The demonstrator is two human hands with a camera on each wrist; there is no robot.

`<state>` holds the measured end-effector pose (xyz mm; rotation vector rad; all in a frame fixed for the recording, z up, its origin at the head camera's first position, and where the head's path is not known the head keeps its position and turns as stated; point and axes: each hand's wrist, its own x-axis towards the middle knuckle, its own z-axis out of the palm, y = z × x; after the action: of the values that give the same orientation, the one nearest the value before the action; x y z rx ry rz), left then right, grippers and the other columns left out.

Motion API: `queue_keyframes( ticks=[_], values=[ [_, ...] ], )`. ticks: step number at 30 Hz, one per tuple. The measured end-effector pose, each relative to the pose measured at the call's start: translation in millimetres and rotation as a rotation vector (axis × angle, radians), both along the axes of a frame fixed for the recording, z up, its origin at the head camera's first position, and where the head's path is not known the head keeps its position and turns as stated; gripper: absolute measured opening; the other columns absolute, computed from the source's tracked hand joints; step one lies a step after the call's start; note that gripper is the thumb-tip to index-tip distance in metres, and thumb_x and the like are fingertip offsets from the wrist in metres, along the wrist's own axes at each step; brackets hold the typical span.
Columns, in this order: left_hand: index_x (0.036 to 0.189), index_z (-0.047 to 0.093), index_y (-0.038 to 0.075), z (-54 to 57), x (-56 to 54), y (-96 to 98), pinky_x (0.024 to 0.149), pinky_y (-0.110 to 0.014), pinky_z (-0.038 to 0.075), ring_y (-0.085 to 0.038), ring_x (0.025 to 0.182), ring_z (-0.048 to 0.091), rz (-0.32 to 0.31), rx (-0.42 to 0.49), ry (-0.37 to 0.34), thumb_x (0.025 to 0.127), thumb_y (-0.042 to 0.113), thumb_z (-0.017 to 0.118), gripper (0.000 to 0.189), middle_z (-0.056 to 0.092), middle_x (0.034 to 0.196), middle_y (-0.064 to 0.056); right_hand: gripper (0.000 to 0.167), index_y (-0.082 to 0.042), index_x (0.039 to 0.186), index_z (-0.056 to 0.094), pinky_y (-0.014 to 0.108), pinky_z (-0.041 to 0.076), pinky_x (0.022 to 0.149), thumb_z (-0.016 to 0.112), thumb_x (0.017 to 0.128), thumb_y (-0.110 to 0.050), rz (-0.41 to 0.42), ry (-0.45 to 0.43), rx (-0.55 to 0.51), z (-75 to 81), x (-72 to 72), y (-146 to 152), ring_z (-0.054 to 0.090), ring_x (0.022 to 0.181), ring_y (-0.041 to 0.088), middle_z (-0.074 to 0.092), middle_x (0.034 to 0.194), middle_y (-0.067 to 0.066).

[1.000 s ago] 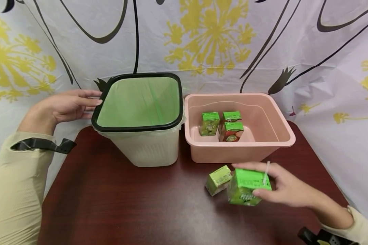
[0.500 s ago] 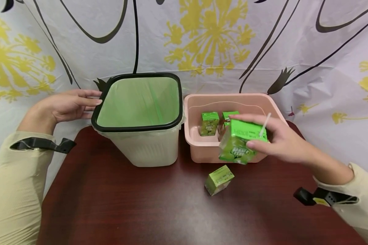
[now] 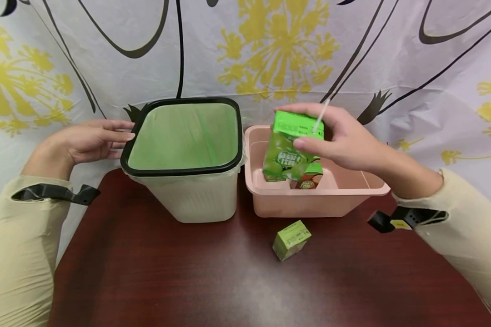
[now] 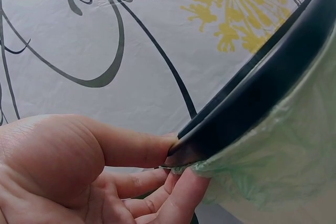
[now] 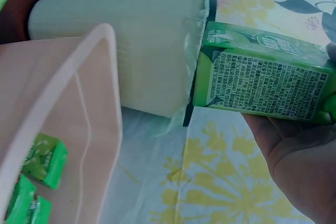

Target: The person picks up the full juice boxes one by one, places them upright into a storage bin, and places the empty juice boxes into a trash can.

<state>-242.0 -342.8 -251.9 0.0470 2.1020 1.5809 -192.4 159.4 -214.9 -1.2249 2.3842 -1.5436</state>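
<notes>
My right hand [image 3: 348, 141] holds a green juice box [image 3: 288, 145] with a white straw [image 3: 322, 113] sticking out of its top. Fingers and thumb grip the box near its top, above the pink tub [image 3: 303, 203]. Printed text covers the side of the juice box that faces the right wrist view. My left hand [image 3: 86, 141] is at the left edge of the trash bin [image 3: 200, 200]. In the left wrist view, the thumb presses on the black rim [image 4: 252, 87], and fingers pinch from below, against the green bag [image 4: 273, 166].
Inside the tub stand several juice boxes, one of them red [image 3: 309, 179], partly hidden by the held box. A smaller-looking green juice box [image 3: 291, 240] sits on the dark red table [image 3: 180, 277] in front of the tub. A patterned cloth [image 3: 204, 50] hangs behind.
My right hand has lifted the juice box from over the table and carried it up, back and left above the tub. The left hand stays at the bin's rim.
</notes>
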Motion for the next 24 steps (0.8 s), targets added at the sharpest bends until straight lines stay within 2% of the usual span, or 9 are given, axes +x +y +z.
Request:
queue_keyframes(
  ticks=[3,7,13,18,21,24],
  values=[
    [0.153,0.018,0.006,0.1,0.4,-1.0,0.087,-0.027,0.056,0.0,0.103,0.065,-0.001,-0.004,0.002,0.11,0.014,0.044,0.051,0.068,0.112,0.018,0.051,-0.004,0.143,0.057,0.026,0.054,0.064,0.064,0.093,0.003,-0.007,0.018,0.003,8.3,-6.8,-12,0.058,0.073,0.023,0.061,0.091,0.018],
    [0.152,0.02,0.007,0.0,1.2,-3.2,0.087,-0.027,0.056,0.0,0.103,0.065,-0.003,-0.002,0.005,0.109,0.014,0.044,0.049,0.067,0.112,0.018,0.049,-0.005,0.144,0.054,0.028,0.056,0.068,0.064,0.096,-0.006,-0.01,-0.003,0.01,18.4,-15.3,-30,0.06,0.079,0.025,0.059,0.098,0.019],
    [0.154,0.015,0.005,-0.5,3.0,-5.9,0.087,-0.027,0.056,0.0,0.103,0.065,0.007,-0.013,0.004,0.109,0.014,0.043,0.054,0.066,0.112,0.018,0.043,0.001,0.138,0.052,0.032,0.059,0.083,0.061,0.098,-0.009,0.031,-0.123,-0.107,26.4,-30.6,-63,0.064,0.094,0.03,0.059,0.111,0.019],
    [0.157,0.01,0.004,-0.9,3.1,-4.5,0.088,-0.027,0.056,0.001,0.104,0.064,0.016,-0.024,-0.001,0.11,0.015,0.043,0.059,0.065,0.112,0.019,0.038,0.0,0.133,0.054,0.032,0.058,0.08,0.063,0.097,-0.008,0.027,-0.179,-0.2,20.3,-41.0,-92,0.062,0.092,0.026,0.061,0.108,0.017],
    [0.158,0.008,0.003,-0.7,3.1,-2.9,0.088,-0.027,0.055,0.002,0.104,0.063,0.016,-0.028,-0.005,0.11,0.016,0.043,0.061,0.065,0.112,0.02,0.038,-0.002,0.134,0.054,0.031,0.056,0.078,0.063,0.097,-0.008,0.021,-0.189,-0.212,11.6,-44.2,-106,0.06,0.091,0.025,0.06,0.109,0.016],
    [0.159,0.006,0.002,0.1,2.8,-1.9,0.088,-0.026,0.055,0.002,0.105,0.063,0.009,-0.028,-0.006,0.11,0.015,0.042,0.062,0.065,0.112,0.02,0.042,-0.002,0.139,0.049,0.035,0.057,0.079,0.063,0.099,-0.009,0.036,-0.216,-0.207,3.6,-45.2,-117,0.062,0.096,0.027,0.06,0.114,0.017]
  ],
)
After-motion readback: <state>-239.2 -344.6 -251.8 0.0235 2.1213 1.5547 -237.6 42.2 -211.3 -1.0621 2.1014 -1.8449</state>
